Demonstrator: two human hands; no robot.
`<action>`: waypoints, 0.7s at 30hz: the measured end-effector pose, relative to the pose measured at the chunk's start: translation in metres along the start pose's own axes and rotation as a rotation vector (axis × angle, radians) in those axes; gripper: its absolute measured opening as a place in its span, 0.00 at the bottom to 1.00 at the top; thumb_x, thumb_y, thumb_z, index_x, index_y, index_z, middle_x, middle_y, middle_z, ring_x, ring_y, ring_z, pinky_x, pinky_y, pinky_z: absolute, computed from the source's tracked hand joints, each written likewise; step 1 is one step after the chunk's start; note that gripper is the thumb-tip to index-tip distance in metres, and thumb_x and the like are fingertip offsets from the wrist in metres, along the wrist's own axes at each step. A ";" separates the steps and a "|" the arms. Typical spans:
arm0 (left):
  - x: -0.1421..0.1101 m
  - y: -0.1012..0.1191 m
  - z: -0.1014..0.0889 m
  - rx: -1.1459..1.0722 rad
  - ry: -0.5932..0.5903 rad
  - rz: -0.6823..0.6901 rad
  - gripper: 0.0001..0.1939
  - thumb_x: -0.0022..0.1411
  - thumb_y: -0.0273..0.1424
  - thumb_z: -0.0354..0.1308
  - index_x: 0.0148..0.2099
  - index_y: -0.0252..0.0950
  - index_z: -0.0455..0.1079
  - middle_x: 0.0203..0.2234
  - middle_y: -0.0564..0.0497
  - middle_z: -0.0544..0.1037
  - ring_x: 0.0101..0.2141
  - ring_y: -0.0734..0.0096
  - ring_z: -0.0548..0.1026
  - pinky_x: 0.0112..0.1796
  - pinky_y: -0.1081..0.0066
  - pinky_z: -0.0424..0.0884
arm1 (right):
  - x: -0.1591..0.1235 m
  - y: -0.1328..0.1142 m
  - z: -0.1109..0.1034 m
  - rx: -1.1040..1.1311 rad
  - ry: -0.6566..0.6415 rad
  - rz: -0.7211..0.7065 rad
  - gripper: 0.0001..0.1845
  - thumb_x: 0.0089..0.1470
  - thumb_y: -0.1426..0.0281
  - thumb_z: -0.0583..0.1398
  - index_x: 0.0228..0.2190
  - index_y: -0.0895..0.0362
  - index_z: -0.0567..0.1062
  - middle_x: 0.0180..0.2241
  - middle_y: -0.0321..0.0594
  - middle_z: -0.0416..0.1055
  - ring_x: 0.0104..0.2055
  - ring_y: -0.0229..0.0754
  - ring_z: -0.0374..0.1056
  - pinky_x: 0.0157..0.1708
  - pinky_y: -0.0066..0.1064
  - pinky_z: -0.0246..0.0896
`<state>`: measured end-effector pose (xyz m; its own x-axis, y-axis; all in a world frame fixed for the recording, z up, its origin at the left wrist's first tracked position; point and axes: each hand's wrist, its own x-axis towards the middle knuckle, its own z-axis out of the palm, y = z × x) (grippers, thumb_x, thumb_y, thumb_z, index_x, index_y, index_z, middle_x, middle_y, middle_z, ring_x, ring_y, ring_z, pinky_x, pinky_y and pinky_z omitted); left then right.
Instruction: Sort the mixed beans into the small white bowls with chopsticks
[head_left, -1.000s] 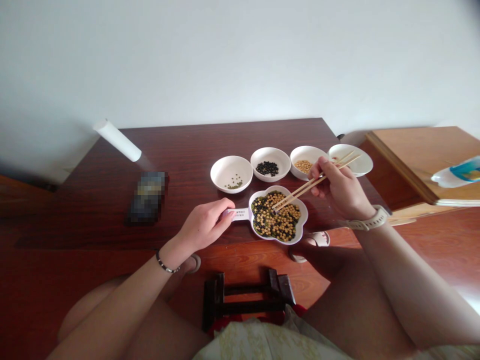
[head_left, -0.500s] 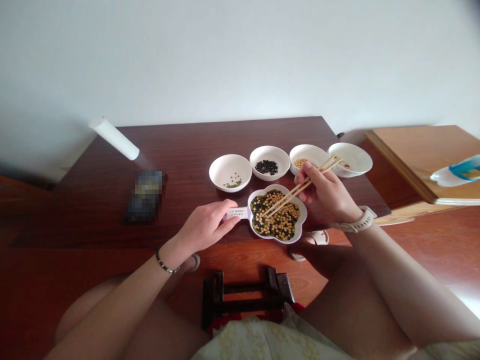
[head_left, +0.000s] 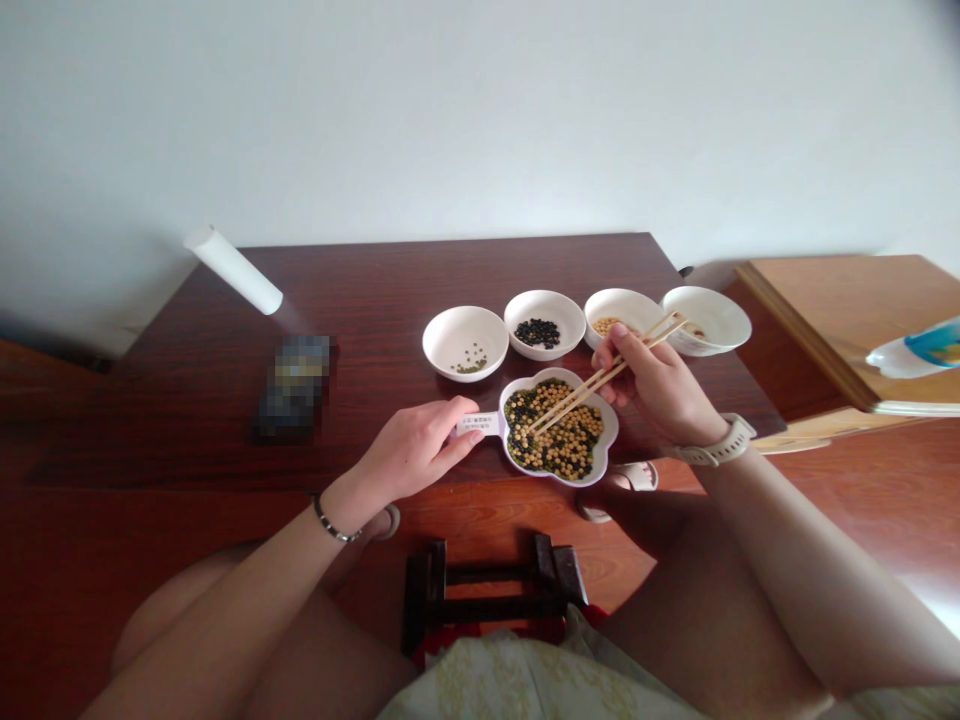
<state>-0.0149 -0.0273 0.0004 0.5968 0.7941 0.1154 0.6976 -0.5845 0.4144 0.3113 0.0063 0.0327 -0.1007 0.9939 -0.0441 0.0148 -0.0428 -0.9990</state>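
My left hand [head_left: 422, 447] is closed on the labelled handle of a white flower-shaped dish [head_left: 611, 428] at the table's front edge. Yellow, black and green beans [head_left: 559, 452] lie mixed inside it. In my right hand [head_left: 651, 385] is a pair of chopsticks [head_left: 589, 385], slanting down to the left with their tips among the beans. Behind the dish stands a row of white bowls: one with a few green beans [head_left: 472, 367], one with black beans [head_left: 537, 333], one with yellow beans [head_left: 606, 326]. A fourth bowl [head_left: 720, 318] at the right holds a few small pieces I cannot make out.
A white cylinder [head_left: 236, 272] and a blurred dark object [head_left: 294, 388] are on the dark wooden table [head_left: 360, 290] at the left. To the right, a bottle [head_left: 919, 347] lies on a lighter wooden cabinet [head_left: 832, 290]. A dark stool [head_left: 491, 590] stands below, between my legs.
The view has shifted very slightly. Both hands keep their hold, and the chopstick tips stay at about the same spot among the beans.
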 end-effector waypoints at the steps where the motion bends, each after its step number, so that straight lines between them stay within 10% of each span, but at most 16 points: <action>1: 0.000 0.000 0.000 0.001 -0.001 0.000 0.15 0.78 0.43 0.48 0.56 0.39 0.66 0.42 0.49 0.81 0.40 0.62 0.80 0.40 0.66 0.70 | 0.000 0.000 0.000 0.001 0.006 0.001 0.26 0.69 0.49 0.56 0.27 0.55 0.72 0.18 0.37 0.66 0.18 0.34 0.60 0.16 0.26 0.49; 21: 0.001 0.003 -0.002 0.008 -0.023 -0.013 0.15 0.79 0.43 0.47 0.53 0.39 0.67 0.41 0.49 0.80 0.40 0.62 0.79 0.40 0.64 0.69 | 0.000 -0.004 -0.002 0.017 0.003 0.017 0.25 0.69 0.51 0.58 0.27 0.56 0.71 0.23 0.38 0.67 0.20 0.34 0.61 0.18 0.27 0.51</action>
<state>-0.0133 -0.0282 0.0039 0.5961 0.7979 0.0896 0.7085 -0.5752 0.4089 0.3129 0.0070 0.0369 -0.0977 0.9934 -0.0609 -0.0006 -0.0613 -0.9981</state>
